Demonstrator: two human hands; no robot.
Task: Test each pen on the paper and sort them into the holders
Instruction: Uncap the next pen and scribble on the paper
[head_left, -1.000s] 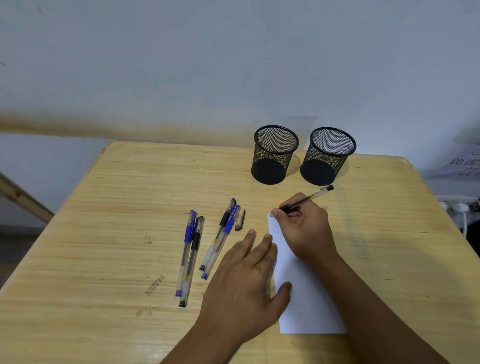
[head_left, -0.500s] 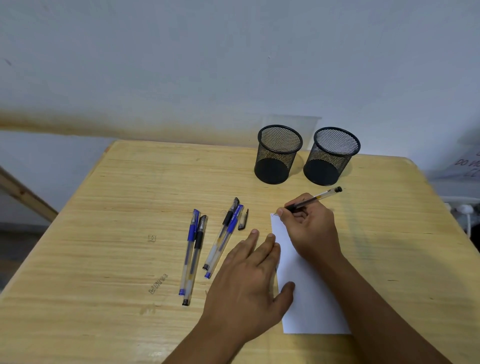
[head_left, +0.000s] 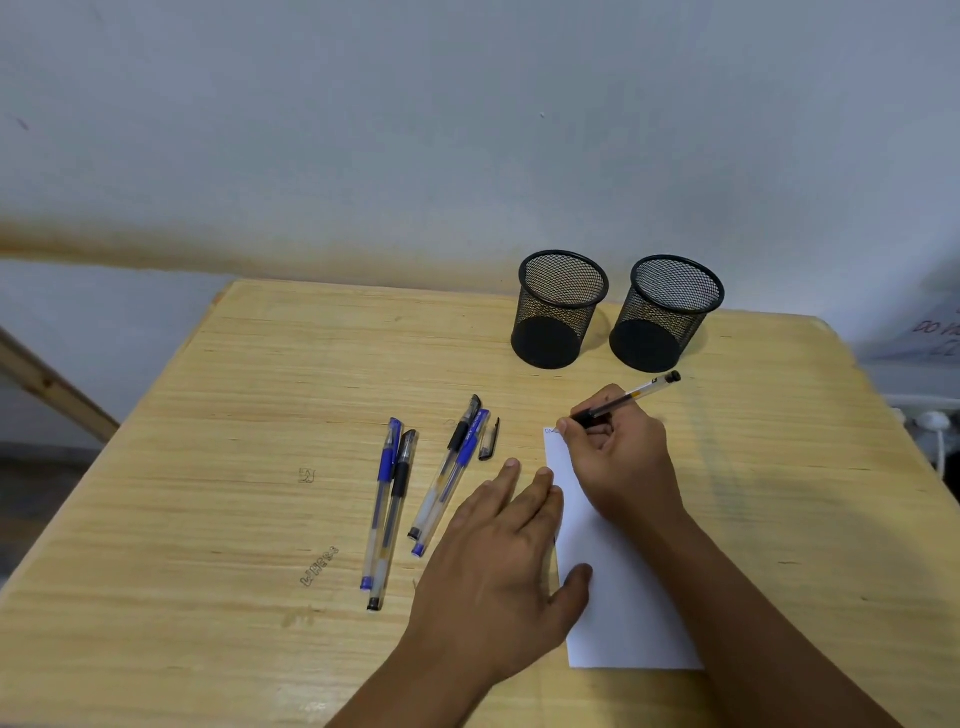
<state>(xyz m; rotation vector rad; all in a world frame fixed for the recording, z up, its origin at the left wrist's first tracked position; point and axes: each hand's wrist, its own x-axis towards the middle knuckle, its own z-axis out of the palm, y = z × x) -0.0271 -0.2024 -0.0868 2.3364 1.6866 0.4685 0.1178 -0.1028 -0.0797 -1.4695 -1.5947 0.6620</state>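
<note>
Two black wire-mesh pen holders (head_left: 562, 310) (head_left: 666, 313) stand on a pale yellow wood-grain table (head_left: 260, 415). The paper (head_left: 623, 613) is white. Loose pens are clear-barrelled with blue (head_left: 382, 503) or black grips (head_left: 397, 512), the pen cap (head_left: 489, 439) grey-black.

Both my hands are down, forearms reaching in from the near edge.

My left hand (head_left: 498, 566) lies flat, palm down, fingers spread forward, thumb angled out to the right. My right hand (head_left: 618, 457) is curled in a writing grip, thumb and fingertips pinched together, wrist low.
</note>
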